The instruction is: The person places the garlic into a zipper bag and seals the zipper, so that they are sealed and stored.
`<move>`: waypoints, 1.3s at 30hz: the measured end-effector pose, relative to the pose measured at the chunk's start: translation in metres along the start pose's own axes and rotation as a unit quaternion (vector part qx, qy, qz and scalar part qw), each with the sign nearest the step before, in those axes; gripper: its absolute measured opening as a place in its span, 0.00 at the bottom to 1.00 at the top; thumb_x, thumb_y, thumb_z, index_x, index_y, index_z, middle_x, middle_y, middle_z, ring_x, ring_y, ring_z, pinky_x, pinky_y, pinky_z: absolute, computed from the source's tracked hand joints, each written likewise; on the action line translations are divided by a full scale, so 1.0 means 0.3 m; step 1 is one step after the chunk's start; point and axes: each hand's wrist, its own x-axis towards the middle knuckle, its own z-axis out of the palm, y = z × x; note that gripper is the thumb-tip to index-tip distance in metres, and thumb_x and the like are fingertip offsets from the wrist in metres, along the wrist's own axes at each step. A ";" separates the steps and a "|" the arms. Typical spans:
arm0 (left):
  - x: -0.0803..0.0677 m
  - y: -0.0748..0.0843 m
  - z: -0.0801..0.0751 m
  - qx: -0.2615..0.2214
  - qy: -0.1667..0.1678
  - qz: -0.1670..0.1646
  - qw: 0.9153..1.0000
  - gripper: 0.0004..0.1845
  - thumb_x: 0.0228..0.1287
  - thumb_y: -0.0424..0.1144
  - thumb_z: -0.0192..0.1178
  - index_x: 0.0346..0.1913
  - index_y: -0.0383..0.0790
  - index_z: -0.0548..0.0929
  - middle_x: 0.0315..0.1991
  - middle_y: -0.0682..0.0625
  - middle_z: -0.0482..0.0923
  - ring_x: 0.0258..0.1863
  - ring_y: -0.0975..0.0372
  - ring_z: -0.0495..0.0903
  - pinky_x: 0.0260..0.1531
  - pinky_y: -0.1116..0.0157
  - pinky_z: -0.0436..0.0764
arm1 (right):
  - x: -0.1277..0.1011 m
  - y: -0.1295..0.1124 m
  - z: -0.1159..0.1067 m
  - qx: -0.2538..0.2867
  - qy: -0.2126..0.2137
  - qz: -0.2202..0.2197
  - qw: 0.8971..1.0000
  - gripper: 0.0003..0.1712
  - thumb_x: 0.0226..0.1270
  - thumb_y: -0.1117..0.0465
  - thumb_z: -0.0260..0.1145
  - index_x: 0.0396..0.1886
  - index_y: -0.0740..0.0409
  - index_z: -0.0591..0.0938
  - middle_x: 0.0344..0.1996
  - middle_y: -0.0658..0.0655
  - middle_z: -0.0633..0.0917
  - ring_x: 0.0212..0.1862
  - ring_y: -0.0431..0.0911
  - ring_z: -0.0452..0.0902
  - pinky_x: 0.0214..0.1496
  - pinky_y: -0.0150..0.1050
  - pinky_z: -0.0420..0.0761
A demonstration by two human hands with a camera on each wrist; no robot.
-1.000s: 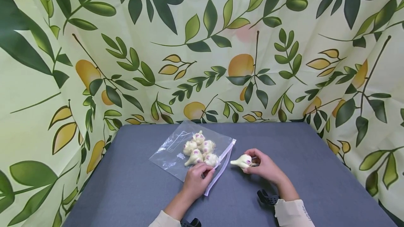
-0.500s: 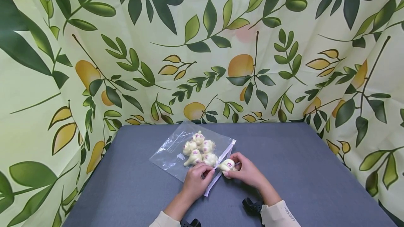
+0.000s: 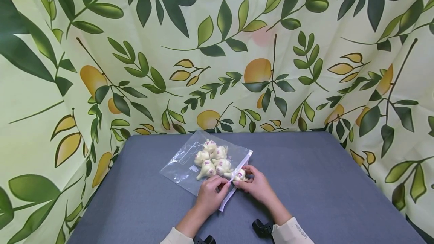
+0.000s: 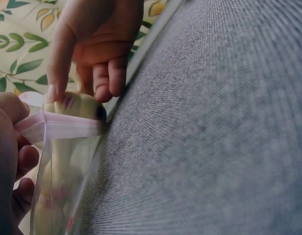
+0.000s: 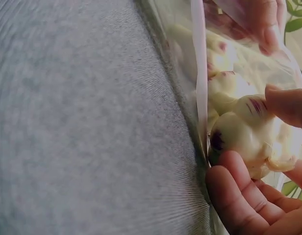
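Note:
A clear zip bag [image 3: 190,163] lies on the grey table [image 3: 305,183] with several pale garlic bulbs [image 3: 213,159] inside. My left hand [image 3: 211,191] pinches the bag's upper lip [image 4: 58,128] by the zip strip, holding the mouth apart. My right hand [image 3: 255,183] holds another garlic bulb [image 3: 238,175] at that mouth, partly inside. The same garlic bulb [image 5: 244,132] fills the right wrist view between my fingers [image 5: 237,196], against the zip strip [image 5: 199,73]. In the left wrist view the garlic bulb [image 4: 77,105] sits under the right hand's fingers [image 4: 99,58].
A leaf and lemon patterned cloth [image 3: 217,48] hangs behind and at both sides of the table. The table's grey fabric surface stretches to the right and front of the bag.
My right hand has carried the garlic bulb leftward from the bare table to the bag's mouth and partly in. My left hand has kept its pinch on the bag's lip.

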 end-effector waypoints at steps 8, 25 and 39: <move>-0.002 -0.002 0.001 0.002 0.005 0.007 1.000 0.05 0.54 0.31 0.70 0.29 0.43 0.85 0.24 0.58 0.77 0.21 0.64 0.76 0.26 0.80 0.71 | -0.003 -0.010 0.022 0.063 0.022 0.026 0.997 0.30 0.53 0.67 0.75 0.57 0.65 0.76 0.48 0.67 0.81 0.25 0.45 0.81 0.27 0.37 0.83; -0.003 0.002 0.002 0.004 0.006 0.012 1.000 0.05 0.53 0.30 0.71 0.30 0.43 0.86 0.26 0.57 0.80 0.23 0.66 0.77 0.28 0.80 0.72 | -0.010 -0.014 0.070 0.070 -0.002 -0.006 0.998 0.12 0.57 0.68 0.71 0.40 0.71 0.83 0.26 0.60 0.85 0.22 0.40 0.78 0.22 0.35 0.80; 0.000 0.005 0.005 0.014 0.009 0.011 1.000 0.06 0.52 0.30 0.71 0.30 0.43 0.85 0.24 0.58 0.77 0.24 0.73 0.72 0.28 0.80 0.71 | -0.004 -0.016 0.019 0.090 -0.004 0.020 0.996 0.20 0.58 0.74 0.61 0.52 0.72 0.80 0.39 0.65 0.87 0.17 0.37 0.67 0.18 0.29 0.67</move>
